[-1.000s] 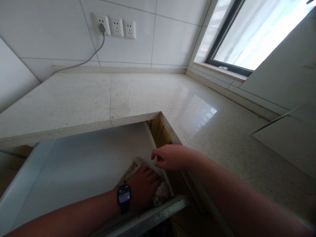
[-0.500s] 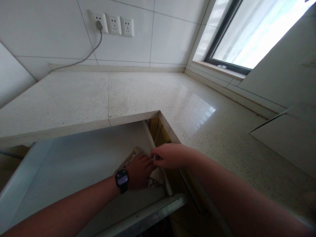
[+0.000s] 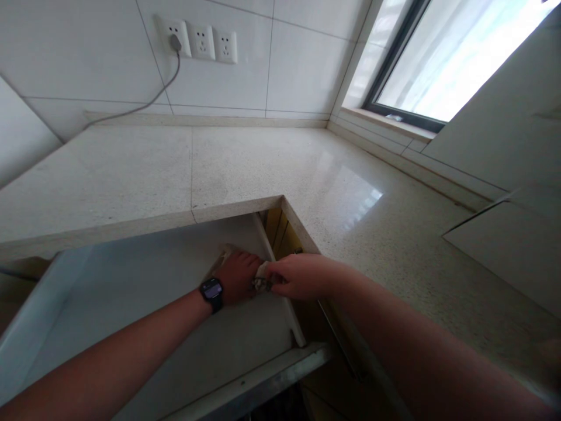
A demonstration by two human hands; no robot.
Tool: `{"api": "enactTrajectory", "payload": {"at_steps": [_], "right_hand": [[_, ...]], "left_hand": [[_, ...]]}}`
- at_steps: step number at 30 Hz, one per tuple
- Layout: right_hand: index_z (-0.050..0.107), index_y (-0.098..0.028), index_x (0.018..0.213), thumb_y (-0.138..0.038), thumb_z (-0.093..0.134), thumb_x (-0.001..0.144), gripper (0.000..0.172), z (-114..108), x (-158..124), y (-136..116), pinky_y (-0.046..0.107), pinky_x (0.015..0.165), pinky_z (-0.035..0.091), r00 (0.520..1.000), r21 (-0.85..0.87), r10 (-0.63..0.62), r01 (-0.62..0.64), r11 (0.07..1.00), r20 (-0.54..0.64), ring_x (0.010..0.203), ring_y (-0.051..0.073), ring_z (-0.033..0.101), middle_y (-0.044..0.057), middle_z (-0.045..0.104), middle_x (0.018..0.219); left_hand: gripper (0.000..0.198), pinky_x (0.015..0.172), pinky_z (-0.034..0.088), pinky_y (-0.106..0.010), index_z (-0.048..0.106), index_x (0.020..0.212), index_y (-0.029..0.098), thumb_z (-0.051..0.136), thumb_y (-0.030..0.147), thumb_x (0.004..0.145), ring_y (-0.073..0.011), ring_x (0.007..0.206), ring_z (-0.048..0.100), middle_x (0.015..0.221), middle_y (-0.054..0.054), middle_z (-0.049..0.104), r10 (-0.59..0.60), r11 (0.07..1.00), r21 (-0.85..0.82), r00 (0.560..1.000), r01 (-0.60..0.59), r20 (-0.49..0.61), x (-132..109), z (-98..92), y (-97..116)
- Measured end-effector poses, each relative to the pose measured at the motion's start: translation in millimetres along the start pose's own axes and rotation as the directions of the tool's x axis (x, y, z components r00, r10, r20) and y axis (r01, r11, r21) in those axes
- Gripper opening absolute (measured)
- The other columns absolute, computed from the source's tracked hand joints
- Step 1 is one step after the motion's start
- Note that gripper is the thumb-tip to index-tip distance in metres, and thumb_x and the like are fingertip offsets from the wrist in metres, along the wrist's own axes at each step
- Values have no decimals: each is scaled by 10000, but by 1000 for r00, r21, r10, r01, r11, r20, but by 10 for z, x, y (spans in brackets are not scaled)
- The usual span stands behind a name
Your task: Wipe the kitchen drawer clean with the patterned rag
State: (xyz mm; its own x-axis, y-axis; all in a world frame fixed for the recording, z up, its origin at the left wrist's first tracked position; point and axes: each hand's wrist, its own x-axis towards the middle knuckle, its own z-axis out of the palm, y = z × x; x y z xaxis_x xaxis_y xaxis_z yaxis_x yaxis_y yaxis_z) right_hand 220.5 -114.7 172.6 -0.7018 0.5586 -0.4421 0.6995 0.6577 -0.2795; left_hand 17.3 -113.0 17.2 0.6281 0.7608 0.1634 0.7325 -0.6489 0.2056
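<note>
Cloth (image 3: 262,280): we see it inside the open drawer (image 3: 140,275), near the right side wall of it; most of it is hidden under the left hand (image 3: 239,276).
Left hand: it lies palm down on the cloth, with fingers close together; how firmly it holds, we cannot tell.
Right hand (image 3: 280,278): its fingers are bent and the gap to the thumb is narrow; it is beside the cloth, at the drawer's side wall, but we cannot tell if it grips something.
Watch (image 3: 212,289): we find it on the left wrist, black.
Desk (image 3: 245,158): it is pale and speckled, and runs behind and to the right of the drawer.
Sockets (image 3: 201,41): we count three on the wall, the leftmost with a plug (image 3: 176,42).
</note>
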Motion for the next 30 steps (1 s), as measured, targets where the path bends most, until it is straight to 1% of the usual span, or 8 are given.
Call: {"api": "enactTrajectory", "payload": {"at_steps": [4,7,11,16,20,23,26,30], "right_hand": [[673,-240,1154,-362,529,870,342,17,8,17,320,736,464,1000,4,2,-2,1000,-15,919,245,684,81,737,1023],[662,-241,1193,-364,532,874,366,27,16,30,320,758,470,1000,22,-5,5,1000,-13,925,236,682,76,743,1019],[662,-242,1196,-374,535,877,368,35,20,44,319,759,474,1000,32,-11,11,999,-14,931,232,678,67,747,1015],[661,-239,1195,-373,537,876,367,26,19,43,320,756,474,1000,33,-8,8,999,-7,924,229,677,70,745,1015],[661,-243,1190,-378,529,877,366,10,13,32,320,746,471,1000,31,-1,1,1000,-3,917,232,677,67,744,1001],[662,-244,1186,-380,527,875,365,10,9,35,319,729,468,1000,20,-6,6,1000,-7,914,234,675,76,739,1019],[663,-243,1180,-383,523,873,365,17,8,43,323,713,466,1000,13,-8,9,1000,-10,907,240,674,78,736,1028],[660,-241,1190,-394,521,879,374,8,8,42,328,727,471,1000,18,-1,1,1000,-3,921,243,674,88,732,1046]], "left_hand": [[509,938,414,-423,581,1182,195,737,338,720,-302,1080,569,1162,-99,643,-109,994,28,994,110,-24,113,-7,-170],[527,939,421,-419,574,1197,205,740,367,724,-297,1093,577,1166,-91,648,-205,977,53,978,206,-31,216,4,-301],[562,947,428,-433,545,1244,191,721,388,748,-313,1135,574,1207,-113,642,-321,942,80,944,326,-70,367,13,-483],[513,924,449,-456,537,1238,181,671,407,798,-346,1154,576,1228,-148,634,-427,895,90,897,437,-117,568,35,-714],[576,998,427,-463,484,1327,167,645,403,828,-358,1246,526,1350,-169,572,-465,872,82,869,482,-167,693,46,-840],[628,1107,350,-467,450,1383,171,654,373,824,-357,1347,441,1433,-160,515,-466,870,71,860,488,-207,751,42,-894],[637,1151,306,-477,468,1387,200,675,363,806,-359,1390,393,1429,-130,529,-464,871,46,850,489,-248,785,42,-931],[638,1169,284,-469,489,1383,221,677,356,789,-350,1401,381,1410,-106,551,-457,876,16,840,482,-291,822,62,-975]]}}
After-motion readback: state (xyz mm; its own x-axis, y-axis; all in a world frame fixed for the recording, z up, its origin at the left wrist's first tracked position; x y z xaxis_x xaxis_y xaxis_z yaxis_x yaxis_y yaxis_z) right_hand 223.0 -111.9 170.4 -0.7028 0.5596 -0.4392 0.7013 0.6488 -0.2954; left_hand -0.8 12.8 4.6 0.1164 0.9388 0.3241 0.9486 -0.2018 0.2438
